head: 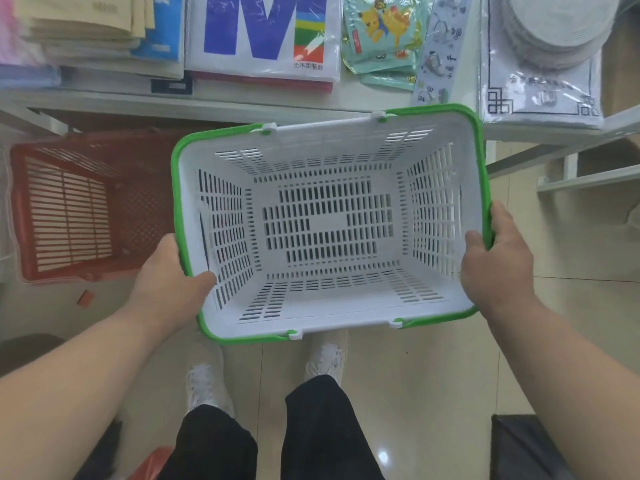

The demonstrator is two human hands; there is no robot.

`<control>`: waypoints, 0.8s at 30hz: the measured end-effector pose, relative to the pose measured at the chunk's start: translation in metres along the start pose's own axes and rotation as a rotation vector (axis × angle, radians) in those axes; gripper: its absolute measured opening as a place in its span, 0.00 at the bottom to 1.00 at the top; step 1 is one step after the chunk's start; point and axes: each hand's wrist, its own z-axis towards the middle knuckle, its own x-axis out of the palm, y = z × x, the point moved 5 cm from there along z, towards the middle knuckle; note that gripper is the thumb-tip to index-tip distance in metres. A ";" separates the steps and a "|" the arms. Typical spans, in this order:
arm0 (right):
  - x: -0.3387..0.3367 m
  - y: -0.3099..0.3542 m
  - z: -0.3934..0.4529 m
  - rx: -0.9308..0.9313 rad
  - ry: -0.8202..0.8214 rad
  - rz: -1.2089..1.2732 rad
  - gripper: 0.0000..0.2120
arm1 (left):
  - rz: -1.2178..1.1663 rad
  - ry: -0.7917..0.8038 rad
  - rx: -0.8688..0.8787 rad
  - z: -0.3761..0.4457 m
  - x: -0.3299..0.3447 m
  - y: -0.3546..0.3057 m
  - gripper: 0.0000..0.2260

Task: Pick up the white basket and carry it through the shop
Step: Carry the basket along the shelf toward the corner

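Observation:
The white basket [329, 306] with a green rim and slotted walls is held in the air in front of me, above my feet, and it is empty. My left hand [169, 282] grips its left rim, thumb inside the wall. At the right rim my right hand [498, 261] holds on, fingers wrapped over the green edge. Its two green handles lie folded down along the long sides.
A red basket [69, 209] sits on the floor at the left, under a white shelf [207, 105] stacked with packaged paper goods. More shelving [571, 174] stands at the right. Tiled floor lies below, with a dark object [554, 445] at the bottom right.

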 end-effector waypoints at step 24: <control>0.110 -0.079 0.078 0.117 0.198 -0.367 0.22 | 0.268 0.155 -0.126 0.080 0.110 0.037 0.24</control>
